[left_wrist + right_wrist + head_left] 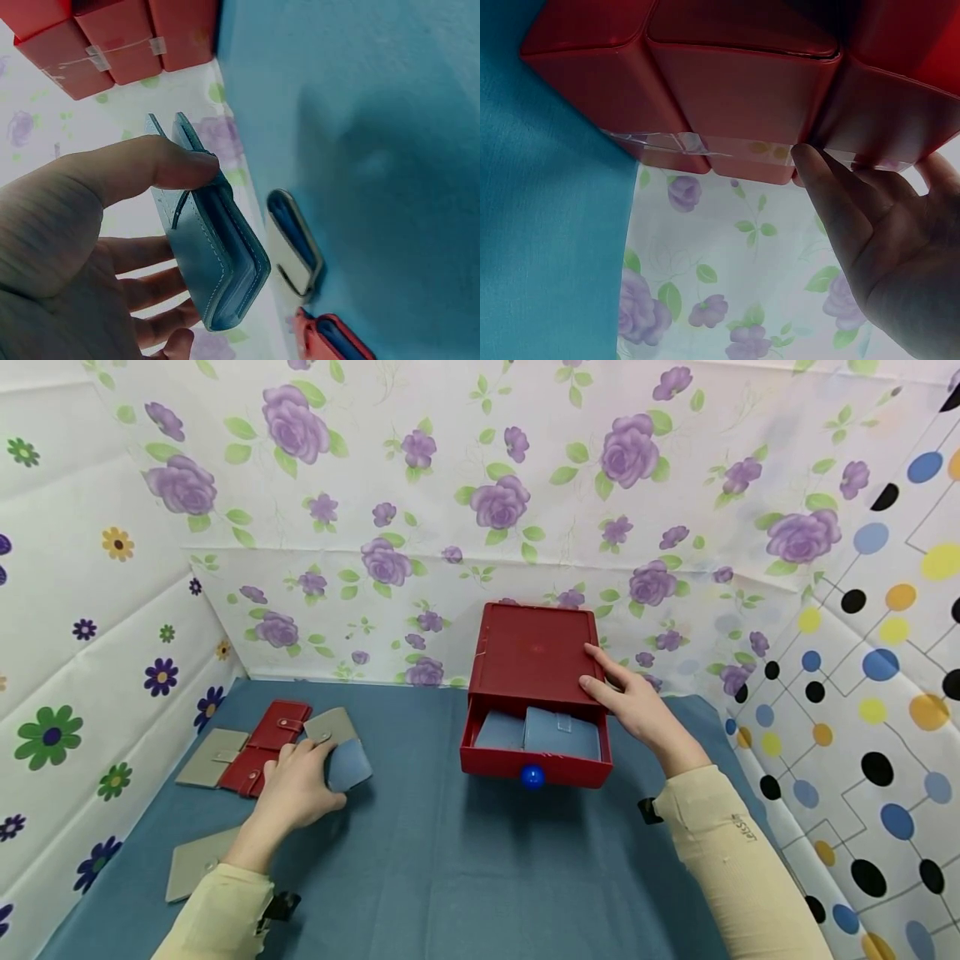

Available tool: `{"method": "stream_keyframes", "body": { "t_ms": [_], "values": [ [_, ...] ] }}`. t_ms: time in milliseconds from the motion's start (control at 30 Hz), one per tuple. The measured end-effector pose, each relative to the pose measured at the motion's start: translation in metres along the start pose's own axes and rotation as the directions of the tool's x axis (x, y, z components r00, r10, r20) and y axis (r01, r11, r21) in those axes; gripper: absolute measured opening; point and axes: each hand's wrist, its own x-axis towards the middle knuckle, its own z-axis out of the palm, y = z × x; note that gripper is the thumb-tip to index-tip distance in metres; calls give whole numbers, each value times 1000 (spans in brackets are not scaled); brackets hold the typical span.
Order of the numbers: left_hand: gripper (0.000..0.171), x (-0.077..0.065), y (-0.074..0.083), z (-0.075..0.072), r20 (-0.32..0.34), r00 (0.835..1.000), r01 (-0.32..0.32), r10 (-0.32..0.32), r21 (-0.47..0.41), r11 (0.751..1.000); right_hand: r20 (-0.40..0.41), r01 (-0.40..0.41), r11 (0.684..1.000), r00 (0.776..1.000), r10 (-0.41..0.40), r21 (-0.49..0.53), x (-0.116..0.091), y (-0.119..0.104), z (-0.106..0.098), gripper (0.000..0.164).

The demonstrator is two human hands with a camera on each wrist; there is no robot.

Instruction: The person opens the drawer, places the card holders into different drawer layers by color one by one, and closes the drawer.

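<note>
1. Wallet (pixel 349 765), blue: left hand (pixel 298 785) pinches it between thumb and fingers, near grey wallet (pixel 331 723).
2. Drawer unit (pixel 534 652), red: right hand (pixel 636 703), fingers spread, rests on its right edge.
3. Open drawer (pixel 489 762): holds blue wallets (pixel 562 734).
4. Tablecloth (pixel 420 827): stretches open between both hands.

From the head we look forward and down across the tabletop (pixel 420 868), wide enough for the left hand (pixel 298 785), right hand (pixel 637 708), drawers (pixel 534 652) and cloth (pixel 442 510) beyond. From the left wrist we see the wallet (pixel 202 255) very near, the view turned sideways with the tabletop on the right. From the right wrist, turned too, we face the drawers close up, tabletop at left. All three share drawers, tabletop and cloth; head and left wrist share the wallet.
</note>
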Motion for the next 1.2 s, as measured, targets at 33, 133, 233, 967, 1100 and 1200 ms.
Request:
{"method": "stream_keyframes", "body": {
  "t_ms": [33, 133, 233, 967, 1100, 1200],
  "values": [
    [85, 0, 1, -1, -7, 1000, -7, 7, 0, 1000, -1, 1, 1000, 1000, -1, 0, 0, 0, 0, 72],
    [84, 0, 6, -4, -21, 1000, -18, 18, -2, 1000, 0, 2, 1000, 1000, -2, 2, 0, 0, 0, 72],
    [83, 1, 10, -8, -28, 999, -29, 29, -4, 1000, 2, -1, 1000, 1000, 1, 7, 0, 0, 0, 73],
    [87, 11, 35, -32, -53, 989, -144, 139, -107, 984, 4, -10, 1000, 1000, 10, 13, -1, 1, 0, 72],
    [86, 11, 41, -35, -81, 984, -170, 161, -129, 977, 6, -9, 1000, 1000, 9, 14, -1, 0, 0, 71],
    [86, 11, 46, -36, -99, 979, -193, 180, -142, 971, 5, -8, 1000, 1000, 8, 16, -1, 0, 0, 71]
  ]
}}
